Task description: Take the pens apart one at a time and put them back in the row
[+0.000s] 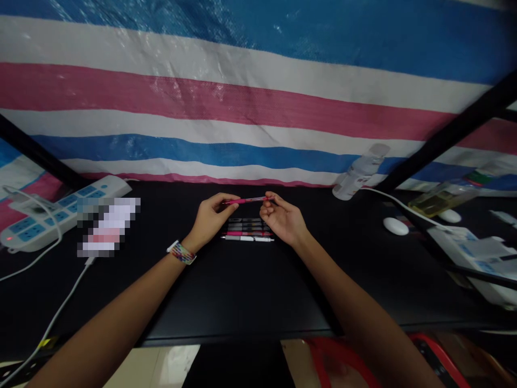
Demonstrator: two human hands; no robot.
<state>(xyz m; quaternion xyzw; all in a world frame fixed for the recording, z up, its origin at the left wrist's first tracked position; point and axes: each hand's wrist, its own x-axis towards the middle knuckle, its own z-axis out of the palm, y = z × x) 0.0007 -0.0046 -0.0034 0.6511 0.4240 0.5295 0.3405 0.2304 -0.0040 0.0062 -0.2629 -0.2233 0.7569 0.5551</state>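
A pink pen point(251, 199) is held level between my two hands, just above the black desk. My left hand point(210, 215) pinches its left end between thumb and fingers; a colourful woven band circles that wrist. The fingertips of my right hand point(285, 218) are closed on the pen's other end, palm partly turned up. Below the held pen, several pens lie side by side in a row. A white pen point(247, 238) is nearest to me, a pink one point(246, 233) lies just beyond it, and dark pens point(244, 223) are farther back.
On the left stand a white power strip point(103, 188) and a blurred-out phone point(113, 226) with a cable. To the right are a clear bottle point(359, 175), a bottle with yellow liquid point(440, 199), a white mouse-like object point(396, 226) and another power strip point(476, 258). Striped sheeting point(242, 102) hangs behind.
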